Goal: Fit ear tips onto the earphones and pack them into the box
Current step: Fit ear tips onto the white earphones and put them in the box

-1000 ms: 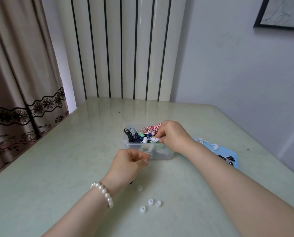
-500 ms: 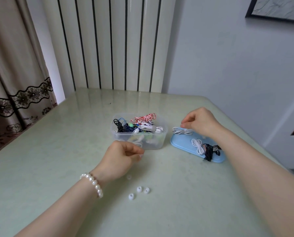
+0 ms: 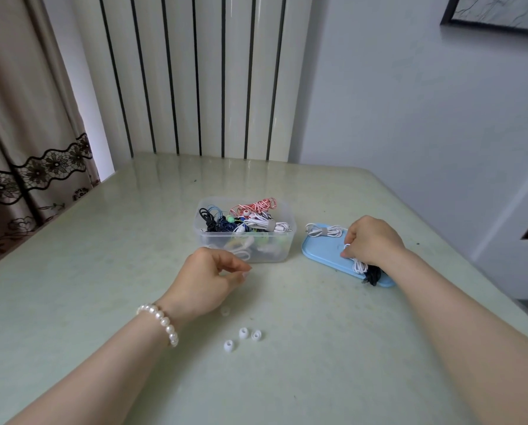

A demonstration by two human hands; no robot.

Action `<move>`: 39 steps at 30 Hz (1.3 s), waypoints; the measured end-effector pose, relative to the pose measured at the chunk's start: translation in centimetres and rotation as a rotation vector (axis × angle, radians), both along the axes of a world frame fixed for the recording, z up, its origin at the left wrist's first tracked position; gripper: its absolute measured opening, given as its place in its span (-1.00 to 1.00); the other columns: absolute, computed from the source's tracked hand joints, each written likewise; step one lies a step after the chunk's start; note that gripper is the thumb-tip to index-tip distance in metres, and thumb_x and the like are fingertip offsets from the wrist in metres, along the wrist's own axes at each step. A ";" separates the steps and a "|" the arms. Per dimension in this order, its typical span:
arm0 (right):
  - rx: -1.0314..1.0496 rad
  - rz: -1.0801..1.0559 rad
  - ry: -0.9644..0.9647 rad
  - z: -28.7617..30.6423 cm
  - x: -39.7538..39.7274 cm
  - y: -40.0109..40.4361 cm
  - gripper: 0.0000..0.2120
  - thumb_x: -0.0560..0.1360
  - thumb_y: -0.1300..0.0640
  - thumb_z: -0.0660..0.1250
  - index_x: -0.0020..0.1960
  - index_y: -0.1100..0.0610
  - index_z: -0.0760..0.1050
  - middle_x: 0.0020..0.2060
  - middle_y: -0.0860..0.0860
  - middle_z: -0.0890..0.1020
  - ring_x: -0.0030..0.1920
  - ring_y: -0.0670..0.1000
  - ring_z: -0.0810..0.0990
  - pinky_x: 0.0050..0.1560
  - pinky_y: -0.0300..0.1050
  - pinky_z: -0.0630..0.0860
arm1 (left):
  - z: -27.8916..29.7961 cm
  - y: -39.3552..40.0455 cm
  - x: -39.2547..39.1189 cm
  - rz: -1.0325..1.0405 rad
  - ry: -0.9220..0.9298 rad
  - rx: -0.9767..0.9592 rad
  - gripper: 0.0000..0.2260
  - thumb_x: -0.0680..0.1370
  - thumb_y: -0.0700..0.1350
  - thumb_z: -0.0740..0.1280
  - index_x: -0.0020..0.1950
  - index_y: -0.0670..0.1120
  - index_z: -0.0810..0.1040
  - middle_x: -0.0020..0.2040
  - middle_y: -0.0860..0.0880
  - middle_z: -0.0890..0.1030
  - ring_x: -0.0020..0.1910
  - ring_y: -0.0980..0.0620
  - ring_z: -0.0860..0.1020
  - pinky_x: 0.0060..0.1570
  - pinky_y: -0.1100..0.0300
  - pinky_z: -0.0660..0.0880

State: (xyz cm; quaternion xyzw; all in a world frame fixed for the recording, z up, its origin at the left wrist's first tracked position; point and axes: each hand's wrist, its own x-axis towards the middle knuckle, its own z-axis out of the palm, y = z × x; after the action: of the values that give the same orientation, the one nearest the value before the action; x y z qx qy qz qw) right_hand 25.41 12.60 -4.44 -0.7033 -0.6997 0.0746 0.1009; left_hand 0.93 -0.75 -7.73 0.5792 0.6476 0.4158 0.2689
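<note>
A clear plastic box (image 3: 289, 240) full of tangled earphones stands mid-table. To its right lies a blue lid (image 3: 321, 251) carrying a white earphone bundle (image 3: 324, 231) at the far end, a second white coiled pair (image 3: 359, 265) and a black pair (image 3: 373, 276). My right hand (image 3: 374, 242) rests on the lid, its curled fingers gripping the second white pair. In front of the box, my left hand (image 3: 207, 280) pinches a small clear ear tip (image 3: 246, 274) at its fingertips. Three white ear tips (image 3: 243, 333) and one translucent ear tip (image 3: 225, 311) lie loose near my left wrist.
The pale green table (image 3: 317, 378) has its right edge close beside the lid. A radiator-like striped panel (image 3: 195, 87) and a curtain (image 3: 26, 148) stand behind and to the left.
My right hand left the box, crossed to the blue lid and came down onto the middle white earphone pair. My left hand stayed in front of the box.
</note>
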 end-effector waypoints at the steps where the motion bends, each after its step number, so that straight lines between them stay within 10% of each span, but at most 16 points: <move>1: 0.021 0.001 0.004 0.0 0.0 -0.1 -0.84 0.29 0.12 0.47 -0.14 0.07 0.58 -0.15 0.04 0.63 -0.10 0.09 0.58 -0.17 -0.18 0.43 | 0.0 0.0 -0.1 0.001 -0.012 0.009 -0.82 0.41 -0.18 0.44 -0.29 0.11 0.62 -0.20 0.10 0.67 -0.12 0.05 0.61 0.05 0.10 0.52; 8: 0.242 0.092 0.437 3.5 -1.5 -2.5 -0.90 0.37 0.21 0.38 -0.14 0.06 0.60 -0.30 -0.02 0.57 -0.22 0.03 0.54 -0.21 -0.21 0.40 | 0.4 0.0 0.1 0.013 -0.138 0.036 -0.81 0.43 -0.25 0.42 -0.29 0.03 0.63 -0.20 0.00 0.68 -0.21 0.05 0.59 0.00 0.10 0.52; 12: -0.148 0.244 1.028 4.5 -3.9 -5.3 -0.80 0.43 0.35 0.24 -0.03 0.20 0.58 -0.37 0.09 0.53 -0.44 0.08 0.58 -0.42 -0.25 0.44 | 0.9 -0.3 0.6 -0.002 -0.303 0.035 -0.85 0.43 -0.31 0.40 -0.25 -0.08 0.63 -0.11 -0.16 0.68 -0.07 -0.10 0.63 0.07 0.06 0.52; 17: -0.452 0.312 1.302 3.4 -6.2 -7.3 -0.66 0.44 0.41 0.02 -0.05 0.24 0.54 -0.37 0.19 0.52 -0.50 0.09 0.53 -0.53 -0.21 0.46 | 1.8 -0.9 1.0 -0.108 -0.400 0.008 -0.85 0.43 -0.34 0.39 -0.11 -0.10 0.61 -0.08 -0.09 0.65 -0.15 0.06 0.58 -0.08 0.35 0.51; 25: -0.616 0.445 1.443 1.8 -7.3 -8.3 -0.67 0.47 0.43 0.00 -0.04 0.29 0.53 -0.23 0.26 0.55 -0.34 0.15 0.61 -0.35 -0.05 0.59 | 2.0 -1.3 1.6 -0.364 -0.757 -0.194 -0.51 0.27 -0.36 0.30 0.20 -0.19 0.44 -0.05 -0.10 0.65 -0.13 -0.09 0.62 -0.07 0.10 0.56; 32: -0.472 0.440 1.416 1.2 -6.4 -7.5 -0.72 0.48 0.46 0.08 -0.04 0.27 0.53 -0.34 0.15 0.53 -0.39 0.02 0.56 -0.36 -0.15 0.56 | 2.0 -1.4 1.8 -0.272 -0.765 -0.250 -0.76 0.46 -0.48 0.23 0.04 -0.22 0.46 -0.32 -0.14 0.60 -0.38 0.00 0.62 -0.32 0.19 0.58; 39: -0.391 0.395 1.000 -0.1 -6.7 -7.7 -0.62 0.40 0.42 0.03 -0.25 0.19 0.60 -0.29 0.12 0.53 -0.34 0.00 0.45 -0.40 -0.21 0.43 | 1.7 -0.9 1.3 -0.156 -0.779 -0.238 -0.82 0.46 -0.45 0.26 -0.01 -0.23 0.46 -0.23 -0.17 0.58 -0.36 0.01 0.62 -0.30 0.20 0.58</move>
State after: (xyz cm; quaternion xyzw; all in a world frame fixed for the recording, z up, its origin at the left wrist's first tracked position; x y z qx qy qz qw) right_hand 18.73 4.91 -4.51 -0.4440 -0.6583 0.5439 0.2716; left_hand 2.19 -1.67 -6.01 0.3907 0.4952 0.5046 0.5895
